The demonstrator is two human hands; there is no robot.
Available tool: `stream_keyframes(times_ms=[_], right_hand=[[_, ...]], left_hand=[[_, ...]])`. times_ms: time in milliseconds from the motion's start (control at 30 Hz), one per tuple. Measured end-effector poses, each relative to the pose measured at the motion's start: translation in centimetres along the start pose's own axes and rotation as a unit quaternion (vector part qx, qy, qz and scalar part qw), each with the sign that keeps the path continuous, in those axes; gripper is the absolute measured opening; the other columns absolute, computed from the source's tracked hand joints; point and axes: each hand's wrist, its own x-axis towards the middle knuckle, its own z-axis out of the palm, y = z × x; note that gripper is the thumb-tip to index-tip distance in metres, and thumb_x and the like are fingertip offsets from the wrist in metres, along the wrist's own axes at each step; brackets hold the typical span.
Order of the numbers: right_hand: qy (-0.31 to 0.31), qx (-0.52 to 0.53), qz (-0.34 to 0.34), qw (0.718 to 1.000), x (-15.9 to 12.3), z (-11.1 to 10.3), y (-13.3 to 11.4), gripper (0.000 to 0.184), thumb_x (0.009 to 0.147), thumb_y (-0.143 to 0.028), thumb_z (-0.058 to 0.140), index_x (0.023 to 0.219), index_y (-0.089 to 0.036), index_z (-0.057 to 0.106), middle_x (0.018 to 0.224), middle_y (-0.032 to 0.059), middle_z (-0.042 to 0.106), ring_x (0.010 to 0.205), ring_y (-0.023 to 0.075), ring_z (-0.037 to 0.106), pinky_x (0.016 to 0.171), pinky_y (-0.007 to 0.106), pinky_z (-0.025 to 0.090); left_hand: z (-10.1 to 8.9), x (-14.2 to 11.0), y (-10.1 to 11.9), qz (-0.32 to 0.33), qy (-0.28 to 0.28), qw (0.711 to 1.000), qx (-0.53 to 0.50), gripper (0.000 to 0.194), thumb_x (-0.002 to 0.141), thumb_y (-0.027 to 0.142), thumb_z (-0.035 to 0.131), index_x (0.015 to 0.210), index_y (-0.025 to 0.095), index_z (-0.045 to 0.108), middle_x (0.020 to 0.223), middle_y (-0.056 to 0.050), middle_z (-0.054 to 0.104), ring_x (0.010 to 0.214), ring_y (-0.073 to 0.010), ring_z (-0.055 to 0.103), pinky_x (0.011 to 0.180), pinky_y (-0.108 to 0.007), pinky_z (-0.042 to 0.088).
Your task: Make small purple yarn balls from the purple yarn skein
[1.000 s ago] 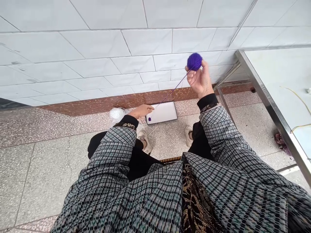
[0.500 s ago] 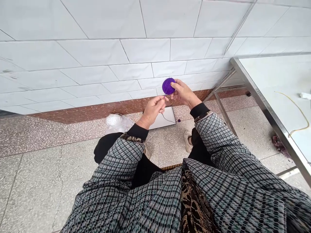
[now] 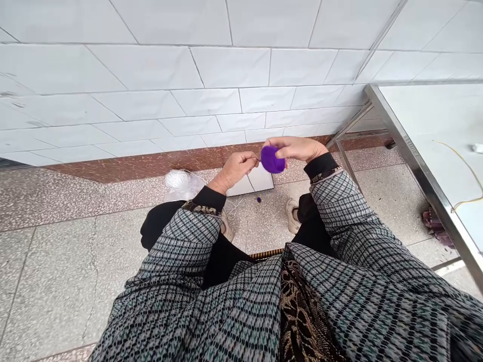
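On the floor [image 3: 124,251] at mid-frame lies a white, dark-edged tray [image 3: 264,180]. Above it, the right hand [image 3: 297,147], turned inward, curls its fingers around a purple yarn ball [image 3: 272,161], apparently steadying it; the left hand [image 3: 237,168], angled up from lower left, pinches the yarn strand [image 3: 251,182], probably controlling tension. A tiny purple ball [image 3: 258,199] sits below the tray.

Yellow cord [image 3: 468,164] on metal-edged table [image 3: 418,113]

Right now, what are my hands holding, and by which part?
Your right hand holds the purple yarn ball by its upper right side, thumb in front; your left hand pinches the yarn strand just beside the ball.
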Motion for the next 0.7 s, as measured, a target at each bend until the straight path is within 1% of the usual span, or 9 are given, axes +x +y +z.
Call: stream_keyframes(times_ms=[100, 167, 233, 300, 400, 467, 533, 600, 700], right_hand=[[-0.052, -0.129, 0.088, 0.986, 0.0, 0.6, -0.8, 0.035, 0.085, -0.033, 0.087, 0.106, -0.017, 0.063, 0.087, -0.0005, 0.067, 0.063, 0.0092, 0.060, 0.055, 0.021, 0.045], [-0.031, -0.204, 0.146, 0.968, 0.4, 1.3, -1.0, 0.028, 0.086, -0.023, 0.084, 0.102, -0.018, 0.063, 0.081, -0.0015, 0.065, 0.060, 0.0098, 0.058, 0.053, 0.022, 0.043], [0.046, -0.247, 0.185, 0.950, 1.2, 2.0, -0.8, 0.026, 0.087, -0.019, 0.082, 0.103, -0.018, 0.061, 0.076, -0.0012, 0.064, 0.057, 0.0111, 0.056, 0.051, 0.024, 0.041], [0.149, -0.236, 0.185, 0.942, 2.1, 2.6, -0.3, 0.025, 0.090, -0.021, 0.079, 0.104, -0.018, 0.059, 0.074, -0.0004, 0.064, 0.054, 0.0116, 0.053, 0.048, 0.025, 0.039], [0.272, -0.133, 0.132, 0.944, 3.5, 3.0, 0.7, 0.023, 0.095, -0.024, 0.076, 0.105, -0.020, 0.055, 0.072, -0.0017, 0.061, 0.052, 0.0106, 0.049, 0.044, 0.023, 0.038], [0.314, -0.019, 0.091, 0.945, 4.3, 3.1, 1.0, 0.023, 0.100, -0.031, 0.073, 0.105, -0.021, 0.053, 0.071, -0.0031, 0.058, 0.051, 0.0101, 0.048, 0.044, 0.021, 0.041], [0.302, 0.090, 0.043, 0.948, 4.6, 3.2, 0.9, 0.028, 0.103, -0.042, 0.070, 0.105, -0.022, 0.051, 0.072, -0.0031, 0.058, 0.053, 0.0097, 0.048, 0.047, 0.021, 0.045], [0.254, 0.154, 0.000, 0.955, 4.2, 3.1, 0.5, 0.036, 0.102, -0.051, 0.071, 0.104, -0.022, 0.051, 0.074, -0.0029, 0.059, 0.054, 0.0096, 0.049, 0.048, 0.021, 0.047], [0.161, 0.153, -0.033, 0.974, 2.7, 2.4, 0.0, 0.046, 0.096, -0.060, 0.077, 0.106, -0.021, 0.054, 0.074, -0.0030, 0.060, 0.053, 0.0095, 0.050, 0.047, 0.021, 0.043]], left_hand=[[-0.4, -0.1, 0.2, -0.003, -0.019, 1.000, 0.020, 0.017, 0.078, 0.024, 0.054, 0.062, 0.019, 0.057, 0.056, 0.003, 0.050, 0.056, -0.0112, 0.044, 0.059, -0.026, 0.035], [-0.6, -0.1, 0.3, -0.015, -0.026, 0.999, 0.014, 0.015, 0.078, 0.025, 0.055, 0.064, 0.019, 0.060, 0.058, 0.002, 0.051, 0.056, -0.0111, 0.044, 0.059, -0.026, 0.036], [-1.0, -0.2, 0.5, -0.020, -0.022, 1.000, -0.003, 0.014, 0.077, 0.023, 0.054, 0.065, 0.019, 0.060, 0.059, 0.002, 0.051, 0.056, -0.0106, 0.044, 0.058, -0.026, 0.036], [-1.5, -0.5, 0.7, -0.008, -0.016, 1.000, -0.017, 0.014, 0.078, 0.022, 0.053, 0.065, 0.019, 0.059, 0.061, 0.001, 0.052, 0.056, -0.0101, 0.044, 0.059, -0.026, 0.037], [-2.0, -0.9, 1.2, 0.018, -0.021, 0.999, -0.017, 0.016, 0.081, 0.020, 0.053, 0.066, 0.019, 0.059, 0.063, 0.001, 0.052, 0.058, -0.0106, 0.045, 0.062, -0.027, 0.040], [-2.1, -1.1, 1.6, 0.026, -0.042, 0.999, 0.000, 0.020, 0.085, 0.020, 0.052, 0.066, 0.019, 0.059, 0.065, 0.000, 0.054, 0.060, -0.0111, 0.047, 0.065, -0.028, 0.043], [-2.1, -1.1, 1.7, 0.023, -0.062, 0.998, 0.023, 0.022, 0.087, 0.019, 0.052, 0.066, 0.019, 0.059, 0.066, 0.000, 0.056, 0.062, -0.0116, 0.049, 0.069, -0.028, 0.045], [-2.1, -0.9, 1.6, 0.011, -0.066, 0.997, 0.042, 0.023, 0.087, 0.017, 0.051, 0.065, 0.019, 0.059, 0.065, 0.000, 0.056, 0.063, -0.0123, 0.050, 0.071, -0.029, 0.046], [-2.0, -0.5, 1.1, -0.021, -0.035, 0.998, 0.053, 0.024, 0.086, 0.015, 0.051, 0.064, 0.019, 0.058, 0.064, 0.000, 0.056, 0.065, -0.0137, 0.052, 0.073, -0.030, 0.045]])
